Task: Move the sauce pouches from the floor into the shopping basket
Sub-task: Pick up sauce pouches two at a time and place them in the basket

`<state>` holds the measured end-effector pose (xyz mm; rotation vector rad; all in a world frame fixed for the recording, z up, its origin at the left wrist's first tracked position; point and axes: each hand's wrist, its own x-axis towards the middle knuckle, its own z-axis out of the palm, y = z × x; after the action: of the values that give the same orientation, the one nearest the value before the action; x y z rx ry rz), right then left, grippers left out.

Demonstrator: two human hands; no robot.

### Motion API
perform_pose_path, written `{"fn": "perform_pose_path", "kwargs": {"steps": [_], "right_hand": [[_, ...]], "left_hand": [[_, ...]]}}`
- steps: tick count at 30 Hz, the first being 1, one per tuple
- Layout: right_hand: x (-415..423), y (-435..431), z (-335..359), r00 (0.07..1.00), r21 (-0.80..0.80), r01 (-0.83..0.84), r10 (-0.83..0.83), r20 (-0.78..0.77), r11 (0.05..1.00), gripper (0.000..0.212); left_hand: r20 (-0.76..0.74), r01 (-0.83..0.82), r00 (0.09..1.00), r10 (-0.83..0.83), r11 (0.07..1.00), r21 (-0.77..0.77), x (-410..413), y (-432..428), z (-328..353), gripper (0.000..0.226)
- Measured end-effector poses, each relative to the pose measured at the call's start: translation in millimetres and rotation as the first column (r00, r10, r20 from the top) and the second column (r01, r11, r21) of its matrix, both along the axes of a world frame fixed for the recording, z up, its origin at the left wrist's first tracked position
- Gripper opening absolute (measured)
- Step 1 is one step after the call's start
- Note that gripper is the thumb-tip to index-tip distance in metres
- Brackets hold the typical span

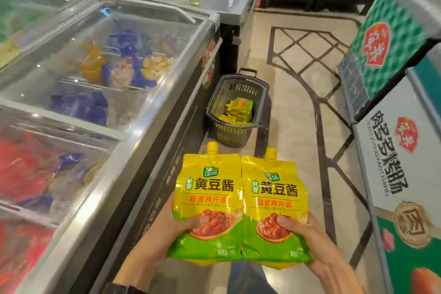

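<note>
Hands held one pouch each, well short of the basket (229, 136): the left hand (181, 229) gripped the left pouch (210, 198) and the right hand (307, 241) the right pouch (274, 205), thumbs pressed on the fronts. Inside the basket lay other pouches (238, 112). Tossed from there, either slick pouch could slip or land outside the basket.

Below me the floor (293, 126) is pale polished tile, crossed by dark inlaid lines: a lattice farther off and a long curve nearer. A dark grey shopping basket (229, 135) stands on it, close against the side of the chest freezer (152, 114) on my left, with yellow sauce pouches (238, 112) inside. Printed cabinets (393, 174) stand along my right.
</note>
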<state>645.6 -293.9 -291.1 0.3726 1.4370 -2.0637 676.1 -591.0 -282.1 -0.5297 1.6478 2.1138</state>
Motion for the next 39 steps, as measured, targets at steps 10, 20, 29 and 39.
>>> {"fn": "perform_pose_path", "kwargs": {"steps": [10, 20, 29, 39], "right_hand": [[-156.6, 47.8, 9.3, 1.000, -0.022, 0.003, -0.003, 0.004, 1.000, 0.098], [-244.8, 40.4, -12.1, 0.993, 0.017, 0.080, -0.082, 0.089, 0.997, 0.105], [-368.8, 1.6, -10.9, 0.981, 0.016, 0.167, -0.168, 0.100, 0.986, 0.104], [-501.6, -41.3, -33.9, 0.965, 0.014, 0.220, -0.220, 0.146, 0.975, 0.102]], "left_hand": [[0.017, 0.002, 1.000, -0.002, 1.000, -0.008, -151.2, 47.9, 6.2, 0.106], [0.039, 0.070, 0.997, -0.070, 0.998, 0.008, -263.7, 35.3, -5.9, 0.116], [0.083, 0.177, 0.980, -0.180, 0.983, 0.045, -413.0, -1.5, -22.2, 0.117], [0.117, 0.217, 0.970, -0.215, 0.976, -0.007, -567.0, -41.3, -32.9, 0.118]]}}
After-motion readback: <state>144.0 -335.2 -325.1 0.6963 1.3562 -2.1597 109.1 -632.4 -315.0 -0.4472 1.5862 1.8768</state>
